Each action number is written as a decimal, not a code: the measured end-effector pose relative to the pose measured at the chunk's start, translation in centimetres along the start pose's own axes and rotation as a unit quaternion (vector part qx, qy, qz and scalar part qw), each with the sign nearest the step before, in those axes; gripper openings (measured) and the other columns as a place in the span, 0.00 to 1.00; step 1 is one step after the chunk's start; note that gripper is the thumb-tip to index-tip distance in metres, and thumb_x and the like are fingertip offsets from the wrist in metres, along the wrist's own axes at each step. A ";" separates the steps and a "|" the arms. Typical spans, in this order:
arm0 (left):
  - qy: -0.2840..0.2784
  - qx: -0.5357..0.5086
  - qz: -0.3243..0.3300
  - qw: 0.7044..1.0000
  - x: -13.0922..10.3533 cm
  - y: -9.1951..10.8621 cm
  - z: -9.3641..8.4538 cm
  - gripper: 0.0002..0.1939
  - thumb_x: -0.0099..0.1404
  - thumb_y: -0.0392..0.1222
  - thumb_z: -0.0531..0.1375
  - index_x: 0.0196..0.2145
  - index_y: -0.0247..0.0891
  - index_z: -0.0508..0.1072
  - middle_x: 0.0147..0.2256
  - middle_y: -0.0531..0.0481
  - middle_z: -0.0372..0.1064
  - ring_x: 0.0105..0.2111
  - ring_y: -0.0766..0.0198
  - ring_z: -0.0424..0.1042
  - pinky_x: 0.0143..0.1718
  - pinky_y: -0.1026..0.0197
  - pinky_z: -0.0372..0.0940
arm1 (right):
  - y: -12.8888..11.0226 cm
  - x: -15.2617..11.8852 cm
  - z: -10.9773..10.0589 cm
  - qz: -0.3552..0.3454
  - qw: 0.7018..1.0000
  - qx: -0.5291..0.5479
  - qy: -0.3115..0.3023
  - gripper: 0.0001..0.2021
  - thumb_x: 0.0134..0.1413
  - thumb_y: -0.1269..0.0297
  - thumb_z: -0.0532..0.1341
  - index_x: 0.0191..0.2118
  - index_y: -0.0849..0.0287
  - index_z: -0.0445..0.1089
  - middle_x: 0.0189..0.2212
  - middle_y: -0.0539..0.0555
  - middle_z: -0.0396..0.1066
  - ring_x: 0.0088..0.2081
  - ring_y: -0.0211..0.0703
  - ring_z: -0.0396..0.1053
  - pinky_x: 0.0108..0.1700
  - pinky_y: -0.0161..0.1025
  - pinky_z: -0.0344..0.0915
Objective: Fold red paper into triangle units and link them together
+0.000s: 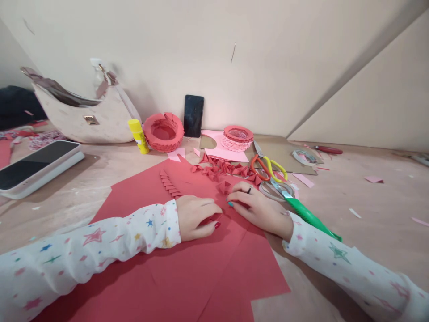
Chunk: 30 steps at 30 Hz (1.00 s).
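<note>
Both hands rest on large red paper sheets (187, 268) spread over the table. My left hand (196, 216) lies with fingers curled, pressing a small red paper piece against the sheet. My right hand (256, 206) lies flat beside it, fingertips touching the same spot; whether it grips anything cannot be told. A row of stacked folded red triangles (170, 184) sits just beyond my left hand. A loose pile of folded red triangles (224, 170) lies beyond my right hand.
Orange-and-yellow scissors (268, 167), a green-handled cutter (306, 214) and a tape roll (303, 156) lie to the right. At the back stand a red paper ring (163, 132), a pink ring (237, 136), a glue stick (138, 135), a phone (193, 115), a handbag (78, 112) and a white device (36, 166).
</note>
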<state>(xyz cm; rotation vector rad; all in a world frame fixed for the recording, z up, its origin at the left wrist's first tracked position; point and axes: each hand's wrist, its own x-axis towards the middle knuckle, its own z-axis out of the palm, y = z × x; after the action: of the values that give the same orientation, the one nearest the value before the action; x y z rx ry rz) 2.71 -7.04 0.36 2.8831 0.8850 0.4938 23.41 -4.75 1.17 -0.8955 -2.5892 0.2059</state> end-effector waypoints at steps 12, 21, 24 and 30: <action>-0.013 -0.062 0.019 0.998 -0.1 -0.6 0.4 0.12 0.61 0.44 0.46 0.39 0.37 0.61 0.33 0.50 0.66 0.31 0.67 0.66 0.29 0.66 0.57 | -1.5 -1.2 0.2 -0.166 0.983 -0.047 0.056 0.07 0.49 0.74 0.54 0.36 0.62 0.63 0.30 0.54 0.68 0.33 0.38 0.61 0.35 0.37 0.60; -0.029 -0.071 0.020 0.997 -0.1 -0.8 0.5 0.14 0.63 0.47 0.43 0.39 0.37 0.61 0.34 0.49 0.66 0.32 0.66 0.66 0.28 0.65 0.56 | -1.6 -1.2 0.3 -0.205 0.974 -0.077 0.058 0.07 0.48 0.73 0.55 0.37 0.64 0.62 0.29 0.54 0.68 0.32 0.39 0.61 0.33 0.38 0.58; -0.031 -0.074 0.017 0.997 -0.1 -0.7 0.4 0.13 0.63 0.47 0.44 0.39 0.37 0.61 0.34 0.49 0.66 0.32 0.66 0.66 0.28 0.66 0.56 | -1.5 -1.2 0.3 -0.210 0.974 -0.073 0.049 0.09 0.48 0.74 0.54 0.38 0.63 0.62 0.29 0.54 0.68 0.32 0.39 0.61 0.33 0.38 0.58; -0.032 -0.078 0.003 0.996 0.0 -0.6 0.2 0.11 0.61 0.45 0.46 0.36 0.37 0.62 0.31 0.50 0.66 0.30 0.66 0.66 0.27 0.66 0.56 | -1.2 -1.5 0.6 -0.232 0.969 -0.065 0.045 0.12 0.49 0.75 0.53 0.42 0.63 0.60 0.31 0.54 0.68 0.34 0.38 0.62 0.35 0.38 0.59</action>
<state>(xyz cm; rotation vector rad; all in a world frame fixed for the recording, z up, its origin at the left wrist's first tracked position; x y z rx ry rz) 2.49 -6.56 0.10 2.7441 0.7912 0.4461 23.53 -6.61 0.46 -0.3063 -2.6615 -0.1349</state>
